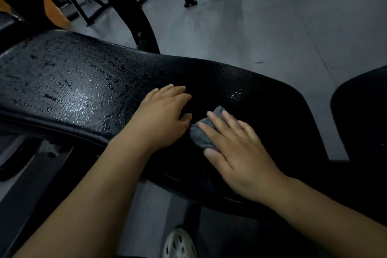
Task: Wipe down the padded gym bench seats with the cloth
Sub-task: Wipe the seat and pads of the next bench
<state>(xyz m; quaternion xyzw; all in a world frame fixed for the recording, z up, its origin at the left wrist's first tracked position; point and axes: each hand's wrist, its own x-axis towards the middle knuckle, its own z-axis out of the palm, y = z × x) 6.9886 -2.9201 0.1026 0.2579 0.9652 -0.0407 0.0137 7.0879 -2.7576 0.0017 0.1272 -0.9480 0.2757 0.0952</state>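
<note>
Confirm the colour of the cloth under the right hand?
Grey-blue; the cloth lies on the black bench pad beneath the right hand. Head view.

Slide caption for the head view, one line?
Right hand presses grey cloth onto black padded bench; left hand rests flat beside it.

Most of the cloth [199, 134] lies hidden under the right hand [236, 153] on the bench pad [83, 81]. The pad's left end is cut off, as is a second pad [360, 115] to its right.
</note>
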